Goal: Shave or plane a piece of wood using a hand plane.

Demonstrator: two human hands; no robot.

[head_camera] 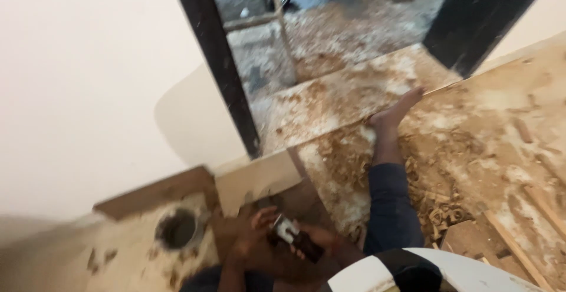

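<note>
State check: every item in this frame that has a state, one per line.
Small dark handheld tool with a silver metal part: held in both hands.
Left hand: gripping the tool.
Right hand: gripping the tool.
Round hole in the floor: open, uncovered.
Wood shavings: scattered loose.
Bare foot: stretched out on the floor.

Small dark tool (295,239) with pale metal part at upper end, blurred, kind unclear. Lies tilted, metal end up-left, dark end down-right. Held between both hands, low in view, above sawdust-strewn floor.
</note>
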